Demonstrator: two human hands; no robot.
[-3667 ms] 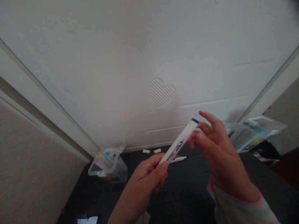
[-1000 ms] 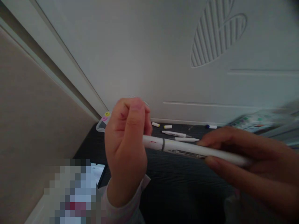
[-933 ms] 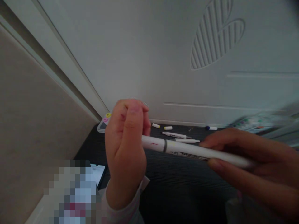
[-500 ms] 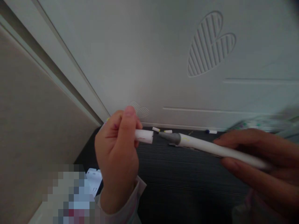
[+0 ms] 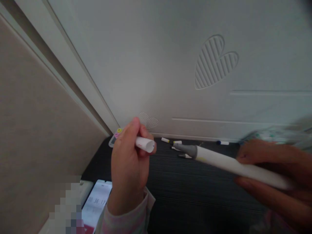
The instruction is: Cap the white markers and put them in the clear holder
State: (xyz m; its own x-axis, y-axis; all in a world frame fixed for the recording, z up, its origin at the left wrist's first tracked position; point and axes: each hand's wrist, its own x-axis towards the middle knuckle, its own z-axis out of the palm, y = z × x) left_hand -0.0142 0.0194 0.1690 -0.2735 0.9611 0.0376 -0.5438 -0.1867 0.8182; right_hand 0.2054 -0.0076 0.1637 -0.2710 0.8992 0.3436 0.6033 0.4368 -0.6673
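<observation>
My left hand (image 5: pixel 130 162) is closed round a white marker cap (image 5: pixel 145 144), its hollow end facing right. Between the thumb and fingers of my right hand (image 5: pixel 275 172) lies a white marker (image 5: pixel 224 161) with a grey tapered tip pointing left. Cap and tip are apart, with a gap between them. Beyond the marker, on the dark table (image 5: pixel 195 191), lie several small white caps and marker parts, among them a white cap with a yellow end (image 5: pixel 165 140) and one with a dark blue end (image 5: pixel 223 143).
A lit phone (image 5: pixel 97 203) lies left of my left wrist. Behind that hand stands a case with coloured round marker ends (image 5: pixel 117 132). A white panel with embossed hearts (image 5: pixel 215 63) rises at the back. Clear plastic wrapping (image 5: pixel 273 133) lies back right.
Cap and marker tip have moved farther apart. My left hand has turned, so the cap's hollow end now shows. The view has shifted, revealing more of the phone and the case.
</observation>
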